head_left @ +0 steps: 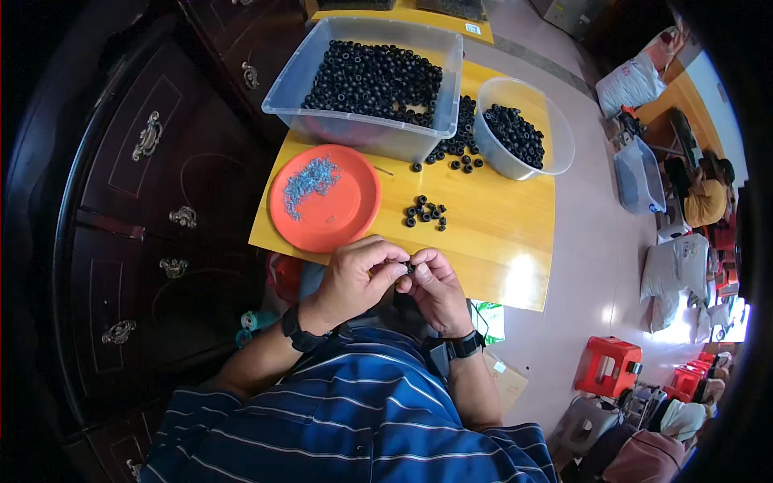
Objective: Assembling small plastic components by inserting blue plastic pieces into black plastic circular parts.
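A dark wooden cabinet (211, 173) with ornate metal handles (147, 135) fills the left side. On the pale floor (576, 278) at right are a red plastic stool (600, 366), a white sack (675, 267) and a translucent bin (638, 175), near a person (703, 203) in yellow.

On the bench (499, 241) before you, the plate (350, 205) sits at the near left, small pieces (310, 183) in it. Behind it stands the tub (362, 135), with rings (370, 76) inside; to the tub's right is the bowl (555, 133), also holding rings. Loose rings lie between these two, and a cluster (426, 216) lies right of the plate. The cabinet (161, 217) stands to your left.
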The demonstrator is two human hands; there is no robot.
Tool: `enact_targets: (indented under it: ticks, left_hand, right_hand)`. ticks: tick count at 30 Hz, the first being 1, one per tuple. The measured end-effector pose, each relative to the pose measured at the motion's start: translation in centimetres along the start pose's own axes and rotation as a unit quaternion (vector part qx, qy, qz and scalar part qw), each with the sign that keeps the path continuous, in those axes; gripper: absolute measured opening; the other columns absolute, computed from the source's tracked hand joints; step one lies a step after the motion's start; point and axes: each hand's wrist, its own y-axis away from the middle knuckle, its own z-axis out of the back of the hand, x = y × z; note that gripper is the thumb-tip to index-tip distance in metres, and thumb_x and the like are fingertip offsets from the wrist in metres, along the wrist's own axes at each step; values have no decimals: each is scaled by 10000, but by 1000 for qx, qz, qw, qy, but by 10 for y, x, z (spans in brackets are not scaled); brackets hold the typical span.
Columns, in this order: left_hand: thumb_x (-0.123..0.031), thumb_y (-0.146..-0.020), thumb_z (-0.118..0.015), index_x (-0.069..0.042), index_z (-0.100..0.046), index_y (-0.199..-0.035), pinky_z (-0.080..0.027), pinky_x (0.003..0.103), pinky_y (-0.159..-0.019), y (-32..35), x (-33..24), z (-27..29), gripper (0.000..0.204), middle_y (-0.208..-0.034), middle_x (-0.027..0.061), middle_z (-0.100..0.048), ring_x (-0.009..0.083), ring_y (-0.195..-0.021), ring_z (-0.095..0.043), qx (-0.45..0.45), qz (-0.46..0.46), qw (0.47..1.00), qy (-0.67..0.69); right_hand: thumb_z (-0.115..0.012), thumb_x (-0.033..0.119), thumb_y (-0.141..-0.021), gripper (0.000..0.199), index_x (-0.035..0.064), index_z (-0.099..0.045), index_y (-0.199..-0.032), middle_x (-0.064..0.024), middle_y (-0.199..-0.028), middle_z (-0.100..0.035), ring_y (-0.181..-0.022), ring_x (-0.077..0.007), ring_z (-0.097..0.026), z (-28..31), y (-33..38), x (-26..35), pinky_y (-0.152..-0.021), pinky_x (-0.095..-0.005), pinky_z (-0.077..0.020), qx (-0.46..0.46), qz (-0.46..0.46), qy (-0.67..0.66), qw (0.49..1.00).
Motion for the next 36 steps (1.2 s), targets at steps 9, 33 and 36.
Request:
enact_targets:
  ticks: [9, 33, 36]
  left_hand:
    - [54, -807, -726, 5, -689, -936, -532, 293, -657, 1, 2, 3, 143, -852, 96, -681, 198, -744, -689, -5, -46, 998, -41]
    - [32, -781, -764, -10, -693, -924, -519, 306, -633, 3, 3, -3, 165, -840, 92, -690, 213, -718, -680, 13, -53, 997, -63]
    - [35, -778, -764, -7, -698, -922, -518, 300, -625, 3, 3, -2, 164, -832, 88, -691, 199, -710, -678, 10, -62, 996, -63]
  right_hand:
    - [-591, 186, -1025, 264, 44, -578, -1248, -44, -981, -648, -852, -131, -649, -1, -3, 1, -830, -313, -570, -20, -66, -97, 993]
    - [-580, 179, -1031, 245, 36, -592, -1229, -36, -976, -662, -844, -105, -656, 0, -1, -2, -827, -295, -583, -23, -60, -112, 992]
    - [-586, 180, -1028, 241, 39, -598, -1222, -32, -966, -662, -844, -104, -655, -2, -1, -1, -828, -293, -582, -25, -62, -105, 992]
